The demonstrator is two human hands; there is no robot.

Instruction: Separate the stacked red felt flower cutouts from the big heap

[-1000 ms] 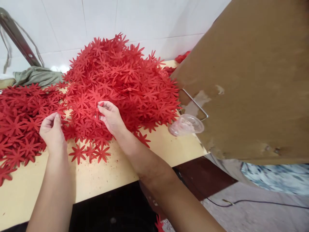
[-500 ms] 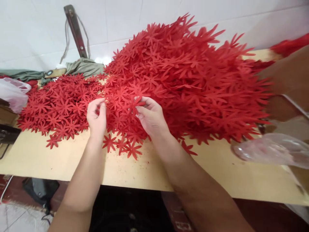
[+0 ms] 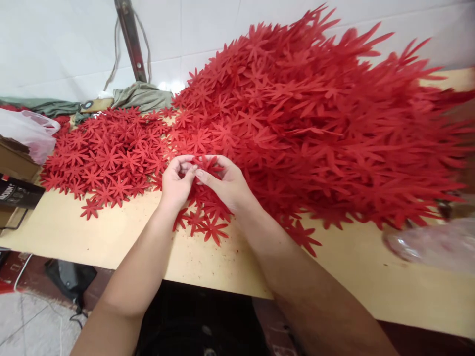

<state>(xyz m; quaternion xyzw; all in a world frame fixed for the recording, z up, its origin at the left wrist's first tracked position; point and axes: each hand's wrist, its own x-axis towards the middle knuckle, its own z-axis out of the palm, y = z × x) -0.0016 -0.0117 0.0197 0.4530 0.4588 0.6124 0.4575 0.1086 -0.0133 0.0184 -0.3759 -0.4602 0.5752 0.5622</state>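
Note:
Between my two hands is a red flower-shaped cutout (image 3: 206, 163) with narrow petals. My left hand (image 3: 178, 182) pinches its left side, thumb against fingers. My right hand (image 3: 225, 181) has thumb and fingers closed on the same cutout, and the thumb tips nearly meet. Behind and to the right rises a big heap of red flower cutouts (image 3: 282, 109). On the left lies a lower, flatter pile of cutouts (image 3: 107, 153). A few loose cutouts (image 3: 213, 228) lie below my hands on the pale tabletop (image 3: 129, 237).
A white plastic bag (image 3: 31, 131) and a cardboard box (image 3: 15, 160) stand at the left edge. Grey-green cloth (image 3: 141, 96) lies along the wall beside a dark upright bar (image 3: 131, 39). Clear plastic (image 3: 434, 242) lies at the right, and a black bag (image 3: 70, 279) sits below the table.
My left hand has moved right to meet my right hand and now pinches the cutout too. Before, only the right hand held it. The view has shifted slightly.

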